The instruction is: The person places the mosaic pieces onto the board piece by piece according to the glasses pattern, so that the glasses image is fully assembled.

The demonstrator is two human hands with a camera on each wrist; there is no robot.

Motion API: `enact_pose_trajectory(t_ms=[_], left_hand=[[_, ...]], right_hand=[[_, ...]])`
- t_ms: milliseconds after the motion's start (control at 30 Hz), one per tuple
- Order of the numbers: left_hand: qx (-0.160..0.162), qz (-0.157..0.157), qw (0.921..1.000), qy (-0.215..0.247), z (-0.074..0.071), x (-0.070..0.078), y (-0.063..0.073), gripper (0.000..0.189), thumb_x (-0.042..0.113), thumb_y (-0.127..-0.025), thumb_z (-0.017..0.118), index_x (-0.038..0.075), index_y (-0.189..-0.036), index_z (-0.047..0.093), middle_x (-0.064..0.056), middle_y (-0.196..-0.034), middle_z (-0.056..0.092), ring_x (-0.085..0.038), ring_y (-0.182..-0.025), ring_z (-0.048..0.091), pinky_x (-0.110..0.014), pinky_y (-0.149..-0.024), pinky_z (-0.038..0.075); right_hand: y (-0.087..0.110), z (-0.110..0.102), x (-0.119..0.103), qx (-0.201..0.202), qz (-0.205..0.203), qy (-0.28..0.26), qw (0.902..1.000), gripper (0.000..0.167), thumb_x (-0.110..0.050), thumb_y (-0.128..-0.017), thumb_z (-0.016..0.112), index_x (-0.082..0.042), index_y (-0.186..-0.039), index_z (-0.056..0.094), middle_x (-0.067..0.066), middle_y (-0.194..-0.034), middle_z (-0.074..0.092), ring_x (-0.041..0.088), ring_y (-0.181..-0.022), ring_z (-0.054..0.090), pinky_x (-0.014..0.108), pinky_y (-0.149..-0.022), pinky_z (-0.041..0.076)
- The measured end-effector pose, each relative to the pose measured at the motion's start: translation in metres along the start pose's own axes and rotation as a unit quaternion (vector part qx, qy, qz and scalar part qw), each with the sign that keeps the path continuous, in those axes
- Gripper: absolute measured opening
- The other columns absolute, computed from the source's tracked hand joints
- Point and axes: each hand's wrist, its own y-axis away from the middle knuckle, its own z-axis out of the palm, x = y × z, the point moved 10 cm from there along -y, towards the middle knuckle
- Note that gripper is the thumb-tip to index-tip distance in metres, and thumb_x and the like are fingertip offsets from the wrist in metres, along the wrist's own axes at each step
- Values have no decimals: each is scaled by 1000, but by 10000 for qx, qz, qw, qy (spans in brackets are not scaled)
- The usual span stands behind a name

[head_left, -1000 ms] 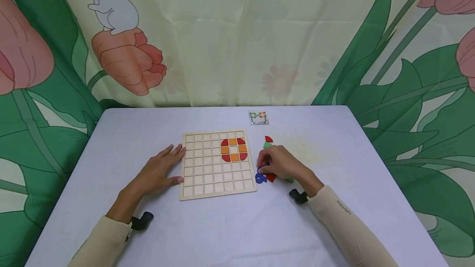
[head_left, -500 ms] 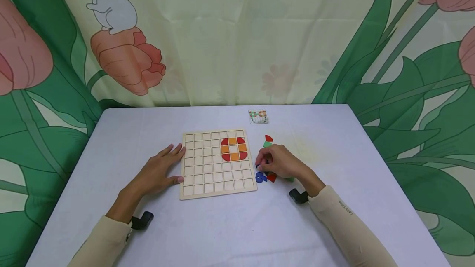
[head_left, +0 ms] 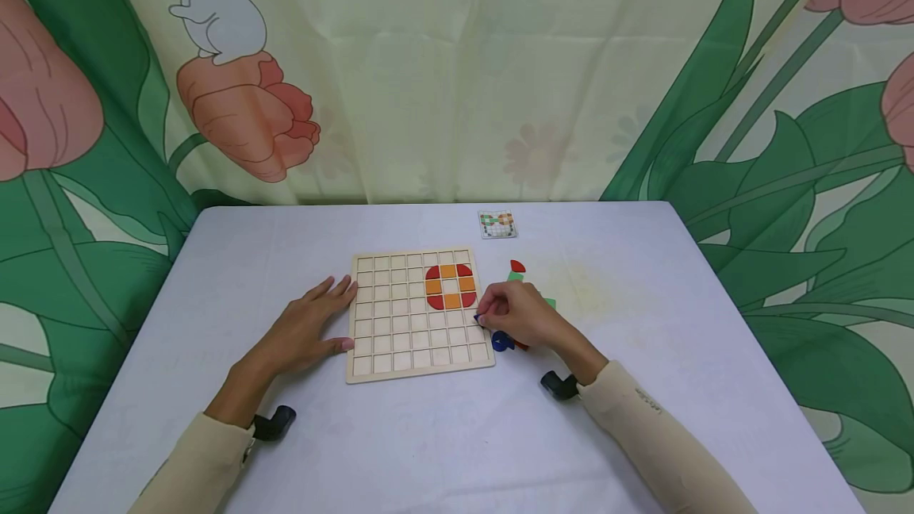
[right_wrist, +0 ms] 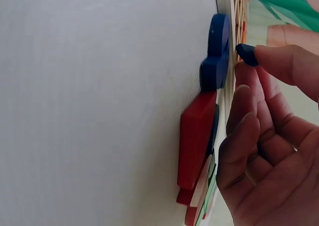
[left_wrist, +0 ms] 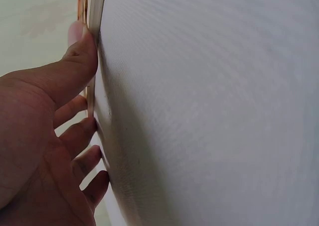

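A wooden grid board (head_left: 400, 339) lies on the white table, with a ring of red and orange pieces (head_left: 452, 301) set in its upper right cells. My left hand (head_left: 307, 330) touches the board's left edge with fingers spread and straight. At the board's right edge, my right hand (head_left: 520, 312) pinches a small blue piece (right_wrist: 247, 55) between thumb and fingertips. Just below that hand lie other blue pieces (head_left: 502, 341), beside a red piece (right_wrist: 195, 141). Part of the pile is hidden under the right hand.
A small pattern card (head_left: 497, 224) lies near the table's back edge. A red quarter piece (head_left: 517, 266) and a green piece (head_left: 515, 277) lie right of the board. Behind the table (head_left: 428, 443) hangs a printed curtain (head_left: 443, 86).
My right hand has lifted a blue piece from the pile and moved left, to the board's right edge. The left hand stays on the board's left edge.
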Motion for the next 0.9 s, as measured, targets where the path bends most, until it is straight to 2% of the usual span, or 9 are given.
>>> enact_pose_trajectory(t_ms=[333, 567, 733, 900], left_hand=[[-5, -6, 10000, -1, 0, 0, 0, 97, 33, -88, 87, 7, -166, 35, -16, -174, 32, -48, -161, 25, -75, -118, 33], [1, -70, 10000, -33, 0, -2, 0, 96, 33, -88, 87, 7, -166, 36, -15, -174, 32, -47, -161, 25, -75, -118, 33], [-29, -102, 9999, 10, 2, -3, 0, 97, 34, -88, 87, 8, -166, 35, -14, -174, 31, -47, -162, 24, -75, -119, 32], [-50, -93, 9999, 5, 2, -3, 0, 97, 34, -89, 86, 8, -166, 35, -14, -175, 31, -46, -162, 24, -75, -119, 32]], right_hand=[[-5, -3, -5, 414, 107, 144, 9990, 10, -15, -94, 82, -15, -101, 75, -2, -83, 70, 17, -73, 61, 23, -61, 50], [-11, -2, -12, 479, -11, 604, 9970, 7, -16, -93, 83, -17, -91, 76, -2, -71, 65, 16, -65, 59, 25, -57, 46], [-12, -1, -9, 382, 141, 675, 9969, 8, -20, -93, 84, -18, -91, 77, -1, -71, 65, 16, -65, 58, 25, -57, 45], [-11, -5, -3, 325, 390, 605, 9969, 6, -15, -92, 83, -19, -94, 78, 1, -75, 66, 18, -68, 59, 26, -57, 47]])
